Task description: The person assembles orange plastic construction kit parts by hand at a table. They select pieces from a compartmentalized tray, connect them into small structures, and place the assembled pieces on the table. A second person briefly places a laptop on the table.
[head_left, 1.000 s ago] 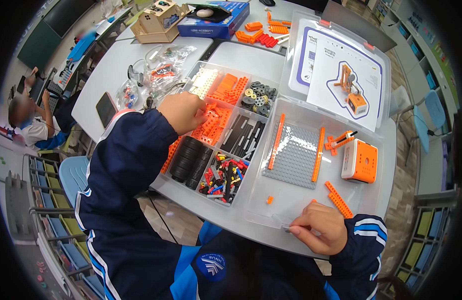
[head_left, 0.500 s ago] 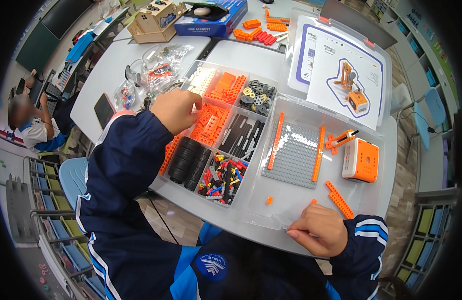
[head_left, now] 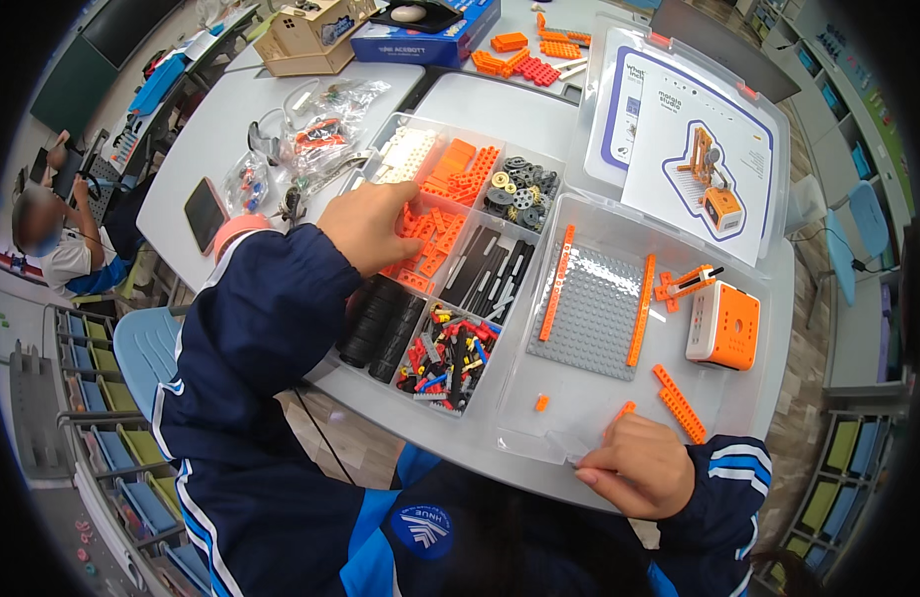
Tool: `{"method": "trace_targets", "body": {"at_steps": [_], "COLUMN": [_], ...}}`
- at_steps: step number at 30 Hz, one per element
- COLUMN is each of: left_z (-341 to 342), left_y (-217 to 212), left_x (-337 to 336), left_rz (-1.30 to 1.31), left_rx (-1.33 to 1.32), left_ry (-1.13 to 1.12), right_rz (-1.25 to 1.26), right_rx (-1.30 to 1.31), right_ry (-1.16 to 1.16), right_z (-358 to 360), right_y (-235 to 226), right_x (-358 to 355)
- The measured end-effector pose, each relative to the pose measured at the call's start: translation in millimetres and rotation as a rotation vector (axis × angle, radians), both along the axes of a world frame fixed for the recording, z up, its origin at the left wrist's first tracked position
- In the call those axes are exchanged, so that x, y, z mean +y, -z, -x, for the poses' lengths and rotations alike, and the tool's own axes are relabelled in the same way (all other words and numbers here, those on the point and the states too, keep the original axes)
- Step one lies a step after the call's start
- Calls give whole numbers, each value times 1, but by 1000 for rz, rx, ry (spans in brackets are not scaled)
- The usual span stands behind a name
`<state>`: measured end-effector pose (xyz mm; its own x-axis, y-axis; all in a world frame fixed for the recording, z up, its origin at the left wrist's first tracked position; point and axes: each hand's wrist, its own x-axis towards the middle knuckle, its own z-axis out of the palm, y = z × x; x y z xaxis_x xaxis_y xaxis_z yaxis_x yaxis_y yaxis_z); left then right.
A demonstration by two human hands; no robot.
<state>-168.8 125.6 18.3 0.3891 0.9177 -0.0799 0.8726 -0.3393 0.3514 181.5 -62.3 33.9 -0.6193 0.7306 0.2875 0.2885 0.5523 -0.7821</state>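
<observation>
The left hand (head_left: 370, 227), left of the frame's centre, has moved slightly right since half a second ago, its bunched fingers now parted over the orange pieces (head_left: 427, 254). At lower right, more of an orange piece (head_left: 621, 411) shows above the right hand (head_left: 643, 468), where only its tip peeked out before.

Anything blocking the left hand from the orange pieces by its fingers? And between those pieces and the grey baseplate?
Nothing visible between the left hand and the orange pieces; their compartment is open on top. Toward the grey baseplate, the compartment of black rods and the clear tub's side wall lie between.
</observation>
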Motion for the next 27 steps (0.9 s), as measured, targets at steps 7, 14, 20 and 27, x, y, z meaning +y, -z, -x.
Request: {"method": "trace_targets", "body": {"at_steps": [7,14,20,27], "left_z": [-1,-20,-11,-2], "left_y": [-2,9,10,14], "left_x": [-3,3,9,22], "left_rz": [-10,-109,-180,-416], "left_rx": [-41,101,167,278], "left_ry": [-14,130,257,566], "right_rz": [-16,-41,-43,-79], "right_rx": [-7,-11,-1,-17], "right_ry": [-14,-30,-28,-42], "right_z": [1,1,0,-2], "right_y": [0,-1,-3,-1], "right_x": [1,2,1,0]}}
